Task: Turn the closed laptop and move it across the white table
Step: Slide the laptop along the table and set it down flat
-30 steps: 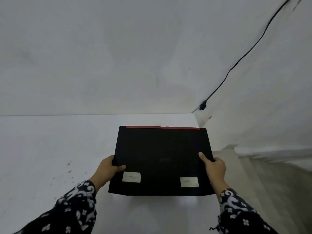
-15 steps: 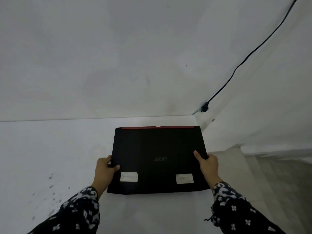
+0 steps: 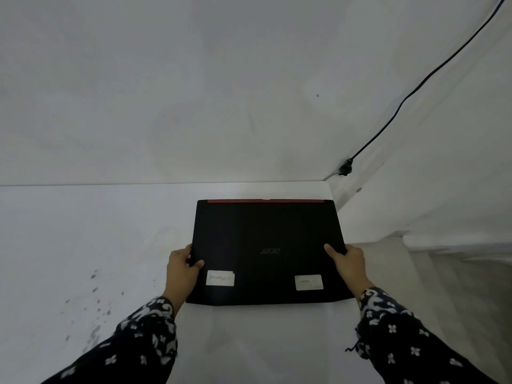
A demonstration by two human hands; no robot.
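Here the closed black laptop (image 3: 267, 252), red strip along its far edge and two white stickers near the front, lies on the white table (image 3: 83, 231) by the right corner. The left hand (image 3: 181, 268) and right hand (image 3: 349, 261) clasp its side edges, thumbs on top.

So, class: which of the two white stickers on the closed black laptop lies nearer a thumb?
The white sticker by the left hand, just under its thumb; the other sits farther from the right hand.
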